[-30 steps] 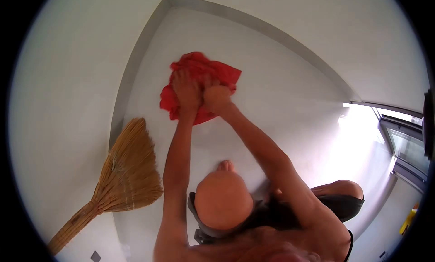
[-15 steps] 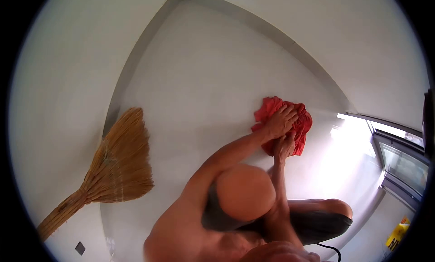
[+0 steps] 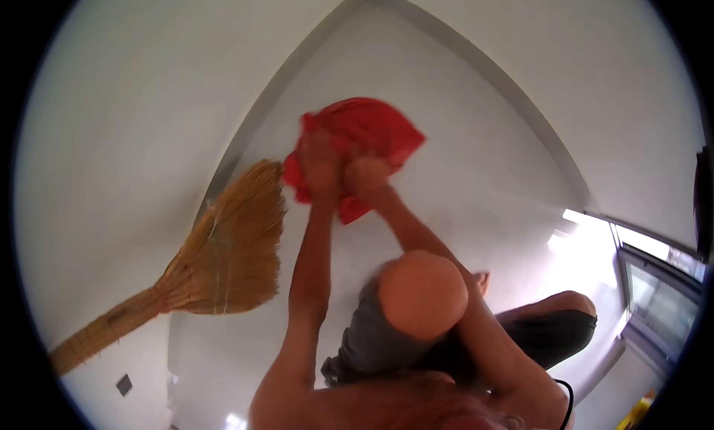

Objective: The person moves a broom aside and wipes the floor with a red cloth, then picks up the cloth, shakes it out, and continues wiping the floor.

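Observation:
A crumpled red cloth point(image 3: 375, 125) lies spread on the pale floor, ahead of my knees. My left hand point(image 3: 320, 166) holds its left part, the fingers smeared by motion. Close beside it, my right hand point(image 3: 366, 177) is closed on the cloth's near side. Folds of the fabric hide parts of both hands. To the left, a straw broom point(image 3: 230, 244) leans with its bristle edge close to the cloth.
Grey skirting point(image 3: 275, 88) runs along white walls that meet in a far corner. A metal-framed glass door or window point(image 3: 662, 289) stands at the right, with bright glare beside it. My bent knee point(image 3: 422, 292) rises between my arms.
Both hands have swept the red cloth left and farther away, from the right side of the floor to near the broom. The view has shifted slightly.

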`<state>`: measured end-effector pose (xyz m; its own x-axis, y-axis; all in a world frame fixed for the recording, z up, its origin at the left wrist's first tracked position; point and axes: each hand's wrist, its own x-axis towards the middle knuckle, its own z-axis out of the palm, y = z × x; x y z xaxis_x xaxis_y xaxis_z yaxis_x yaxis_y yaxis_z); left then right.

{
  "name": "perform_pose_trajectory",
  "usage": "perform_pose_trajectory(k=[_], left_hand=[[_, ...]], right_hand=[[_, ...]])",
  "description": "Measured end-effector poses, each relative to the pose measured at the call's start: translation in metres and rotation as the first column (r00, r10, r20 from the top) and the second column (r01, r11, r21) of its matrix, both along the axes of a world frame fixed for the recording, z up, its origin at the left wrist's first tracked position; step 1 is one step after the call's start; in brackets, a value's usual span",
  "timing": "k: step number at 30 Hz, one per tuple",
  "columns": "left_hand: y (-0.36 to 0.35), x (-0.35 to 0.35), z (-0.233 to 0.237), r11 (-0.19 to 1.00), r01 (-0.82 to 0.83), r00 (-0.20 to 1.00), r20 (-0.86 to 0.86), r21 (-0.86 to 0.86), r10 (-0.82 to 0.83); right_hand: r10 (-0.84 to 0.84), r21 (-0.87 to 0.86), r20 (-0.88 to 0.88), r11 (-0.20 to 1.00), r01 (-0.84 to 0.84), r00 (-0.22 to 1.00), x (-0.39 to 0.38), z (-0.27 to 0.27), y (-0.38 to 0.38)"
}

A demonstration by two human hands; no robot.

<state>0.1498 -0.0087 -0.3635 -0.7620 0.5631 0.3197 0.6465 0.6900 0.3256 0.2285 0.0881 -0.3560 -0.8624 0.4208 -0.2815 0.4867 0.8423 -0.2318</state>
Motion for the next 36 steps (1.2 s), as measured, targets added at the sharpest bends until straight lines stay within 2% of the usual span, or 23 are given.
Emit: perform_pose_trajectory(k=[1,2,3,5,6,8,9,11,12,15,18,21,23,25,27,29,30,31,32,33,34,35,36], left_hand=[[-0.019,-0.001,-0.011,0.994,-0.107,0.99,-0.089,0.035,0.11],[-0.034,-0.001,-0.011,0.992,-0.128,0.989,-0.075,-0.01,0.127],[-0.046,-0.005,-0.01,0.988,-0.144,0.988,-0.065,-0.063,0.139],[-0.026,-0.022,0.003,0.98,-0.194,0.978,0.077,-0.033,0.196],[-0.021,-0.023,0.002,0.971,-0.237,0.958,0.159,-0.03,0.239],[-0.008,-0.049,-0.021,0.97,-0.237,0.971,0.007,-0.048,0.238],[-0.002,-0.064,-0.037,0.969,-0.238,0.97,-0.073,-0.066,0.233],[0.022,-0.08,-0.036,0.976,-0.216,0.974,-0.081,-0.034,0.212],[0.036,-0.09,-0.034,0.979,-0.205,0.975,-0.087,-0.016,0.203],[0.085,-0.118,-0.022,0.994,-0.105,0.991,0.084,-0.012,0.106],[0.152,-0.125,-0.043,0.994,0.026,0.997,-0.069,0.102,-0.019],[0.222,-0.115,-0.04,0.982,0.149,0.989,-0.037,0.116,-0.145],[0.253,-0.082,-0.028,0.971,0.195,0.98,-0.053,0.135,-0.189],[0.278,-0.048,-0.028,0.954,0.274,0.959,-0.106,0.124,-0.262],[0.303,0.007,-0.031,0.911,0.389,0.919,-0.129,0.138,-0.372],[0.322,0.07,-0.029,0.863,0.481,0.874,-0.153,0.151,-0.461],[0.327,0.099,-0.005,0.737,0.48,0.811,0.081,0.475,-0.58],[0.333,0.134,-0.017,0.73,0.586,0.72,0.187,0.352,-0.668],[0.332,0.162,-0.004,0.668,0.696,0.63,0.222,0.262,-0.744],[0.327,0.186,0.012,0.59,0.788,0.541,0.259,0.178,-0.8],[0.319,0.216,0.006,0.538,0.812,0.539,0.065,0.227,-0.84],[0.316,0.233,-0.004,0.473,0.843,0.515,-0.134,0.255,-0.846],[0.315,0.228,0.0,0.473,0.83,0.531,-0.156,0.296,-0.833]], right_hand=[[0.059,-0.031,-0.038,0.998,-0.06,0.998,-0.004,0.009,-0.015],[0.116,-0.065,-0.078,0.99,-0.122,0.99,-0.005,0.017,-0.027],[0.101,-0.087,-0.131,0.99,-0.113,0.986,-0.01,0.018,-0.032],[0.111,-0.095,-0.234,0.986,-0.136,0.966,-0.022,0.014,-0.018],[0.116,-0.062,-0.19,0.99,-0.13,0.975,-0.026,0.021,-0.013],[0.128,0.001,-0.124,0.992,-0.129,0.984,-0.052,0.037,0.003],[0.181,0.01,-0.167,0.983,-0.182,0.969,-0.062,0.032,0.017],[0.274,0.024,-0.258,0.961,-0.277,0.927,-0.08,0.019,0.048],[0.256,0.022,-0.279,0.965,-0.26,0.926,-0.087,0.015,0.059],[0.158,-0.007,-0.302,0.986,-0.168,0.94,-0.104,0.005,0.098],[-0.013,-0.057,-0.236,0.998,0.0,0.972,-0.102,0.011,0.156],[-0.1,-0.03,-0.207,0.995,0.096,0.973,-0.084,0.006,0.207],[-0.169,-0.082,-0.22,0.985,0.154,0.961,-0.055,0.006,0.238],[-0.29,-0.081,-0.143,0.956,0.28,0.946,-0.009,0.016,0.256],[-0.361,-0.03,-0.202,0.931,0.363,0.91,0.056,0.023,0.258],[-0.597,-0.125,-0.147,0.802,0.584,0.789,0.125,0.023,0.253],[-0.656,-0.114,-0.169,0.754,0.647,0.735,0.163,0.012,0.248],[-0.752,-0.117,-0.101,0.659,0.743,0.651,0.192,0.021,0.236],[-0.792,-0.065,-0.16,0.603,0.795,0.589,0.228,0.01,0.225],[-0.857,-0.035,-0.092,0.511,0.859,0.506,0.252,0.013,0.218],[-0.885,-0.083,-0.178,0.449,0.89,0.43,0.264,0.025,0.205],[-0.892,-0.078,-0.17,0.436,0.897,0.419,0.271,0.029,0.205],[-0.904,-0.076,-0.151,0.414,0.907,0.4,0.274,0.033,0.202]])
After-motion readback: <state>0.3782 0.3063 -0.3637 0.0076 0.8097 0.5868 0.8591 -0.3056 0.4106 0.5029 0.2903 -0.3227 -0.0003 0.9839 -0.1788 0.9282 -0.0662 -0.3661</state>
